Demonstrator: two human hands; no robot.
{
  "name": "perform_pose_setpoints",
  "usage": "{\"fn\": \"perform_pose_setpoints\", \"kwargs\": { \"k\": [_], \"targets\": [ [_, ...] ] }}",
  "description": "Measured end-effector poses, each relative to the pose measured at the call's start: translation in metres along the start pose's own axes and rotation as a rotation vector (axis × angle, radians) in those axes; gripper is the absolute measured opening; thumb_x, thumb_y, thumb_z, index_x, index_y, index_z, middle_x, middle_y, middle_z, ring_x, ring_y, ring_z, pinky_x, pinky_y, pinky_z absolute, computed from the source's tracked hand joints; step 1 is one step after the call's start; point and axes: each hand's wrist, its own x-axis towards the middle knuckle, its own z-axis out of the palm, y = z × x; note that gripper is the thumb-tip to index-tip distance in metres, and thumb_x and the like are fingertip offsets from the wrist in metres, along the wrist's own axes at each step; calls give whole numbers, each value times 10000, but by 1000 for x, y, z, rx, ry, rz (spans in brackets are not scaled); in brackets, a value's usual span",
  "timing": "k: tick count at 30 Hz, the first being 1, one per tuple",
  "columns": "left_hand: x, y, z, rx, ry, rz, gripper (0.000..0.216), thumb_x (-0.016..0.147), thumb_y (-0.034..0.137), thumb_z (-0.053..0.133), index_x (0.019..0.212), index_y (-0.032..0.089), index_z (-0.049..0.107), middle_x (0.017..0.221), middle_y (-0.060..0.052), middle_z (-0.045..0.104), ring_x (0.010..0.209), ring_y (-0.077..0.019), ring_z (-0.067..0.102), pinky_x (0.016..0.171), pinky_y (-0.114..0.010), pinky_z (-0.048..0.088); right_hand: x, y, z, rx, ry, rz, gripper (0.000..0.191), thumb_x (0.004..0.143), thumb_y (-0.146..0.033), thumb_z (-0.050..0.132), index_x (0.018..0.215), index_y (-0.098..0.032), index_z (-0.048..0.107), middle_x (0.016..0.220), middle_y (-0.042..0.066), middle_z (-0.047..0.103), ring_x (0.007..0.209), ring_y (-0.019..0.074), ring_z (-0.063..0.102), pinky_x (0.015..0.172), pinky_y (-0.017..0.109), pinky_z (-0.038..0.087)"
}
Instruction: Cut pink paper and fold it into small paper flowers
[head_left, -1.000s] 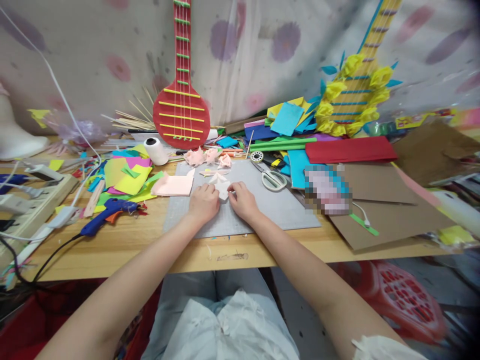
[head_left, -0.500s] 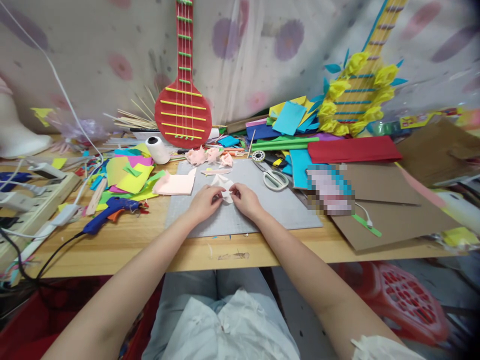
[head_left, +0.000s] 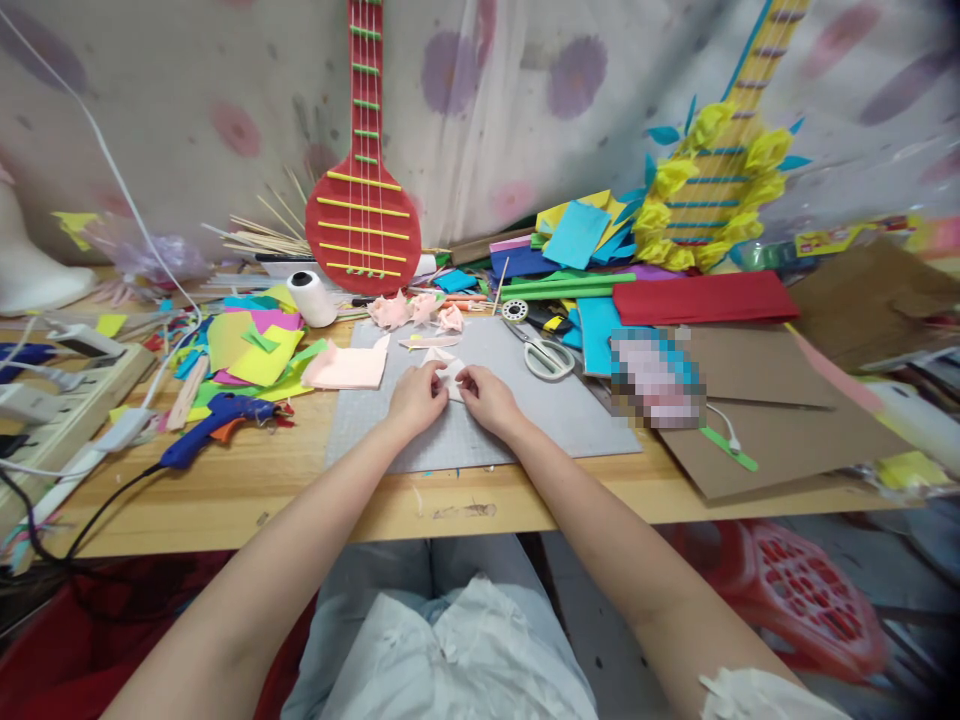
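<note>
Between my two hands is a small pale pink piece of crepe paper (head_left: 452, 372), creased and partly covered by the fingers. My left hand (head_left: 418, 400) pinches its left side, and my right hand (head_left: 489, 398) has its fingers closed on the right side. Both hands rest low over the grey cutting mat (head_left: 390, 445). Just beyond them lie a thin pink strip (head_left: 429, 342) and several crumpled pink paper flowers (head_left: 405, 311). A stack of pink paper (head_left: 346, 366) sits left of my left hand. Scissors (head_left: 549, 358) lie on the mat to the right.
A blue glue gun (head_left: 217, 425) and a power strip (head_left: 67, 430) with cables are at the left. A thread spool (head_left: 313, 300) stands near a red paper lute (head_left: 364, 235). Brown cardboard (head_left: 780, 440) covers the right side; a yellow-flowered lute (head_left: 705, 200) leans behind.
My left hand has shifted slightly to the right, closer to my right hand, and its fingers have moved on the pink paper. The view has drifted a little.
</note>
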Motion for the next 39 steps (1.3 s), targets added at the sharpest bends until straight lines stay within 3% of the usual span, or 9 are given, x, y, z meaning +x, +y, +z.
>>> {"fn": "perform_pose_setpoints", "kwargs": {
  "k": [10, 16, 23, 29, 33, 36, 39],
  "targets": [
    [-1, 5, 0, 49, 7, 23, 282, 727, 148, 496, 1001, 196, 540, 728, -17, 611, 774, -197, 500, 678, -311, 394, -2, -4, -1, -57, -5, -9, 235, 737, -130, 457, 943, -182, 556, 868, 22, 578, 721, 117, 513, 695, 241, 398],
    [-2, 4, 1, 159, -11, 92, 131, 764, 213, 489, 788, 206, 617, 852, -66, 569, 913, -225, 453, 791, -359, 389, -3, -4, -2, -84, -2, -25, 223, 749, -136, 458, 944, -182, 555, 873, 26, 577, 746, 123, 519, 711, 245, 400],
    [-8, 9, 3, 168, 70, 46, 176, 704, 369, 607, 787, 217, 635, 950, -70, 519, 986, -243, 408, 876, -383, 363, -2, -6, -3, -87, -9, -19, 223, 769, -119, 433, 940, -183, 561, 907, 38, 581, 818, 137, 526, 753, 256, 402],
    [-9, 11, 4, 161, 63, 1, 240, 685, 430, 619, 820, 231, 631, 978, -69, 523, 1003, -257, 417, 874, -400, 356, -2, -4, -2, -69, -11, -16, 228, 778, -117, 411, 939, -178, 561, 934, 47, 577, 847, 140, 528, 769, 260, 402],
    [-7, 9, 2, 153, 34, -57, 217, 657, 395, 648, 817, 250, 648, 990, -63, 528, 1016, -276, 424, 872, -422, 350, -2, -4, -2, -76, -4, -24, 229, 777, -119, 414, 941, -178, 562, 917, 43, 575, 835, 137, 524, 763, 256, 399],
    [-4, 7, 1, 137, 21, -99, 129, 694, 290, 603, 803, 272, 670, 982, -58, 538, 1017, -277, 432, 869, -432, 348, -2, -4, -3, -84, -4, -32, 225, 778, -121, 415, 936, -180, 563, 902, 38, 575, 825, 136, 520, 757, 254, 397],
    [-2, 4, 0, 118, 12, -109, 191, 708, 185, 550, 787, 291, 687, 982, -53, 549, 1007, -270, 439, 870, -439, 344, -2, -5, -3, -84, -6, -38, 221, 780, -122, 417, 935, -180, 563, 895, 39, 575, 821, 136, 519, 749, 251, 395]
  ]
}}
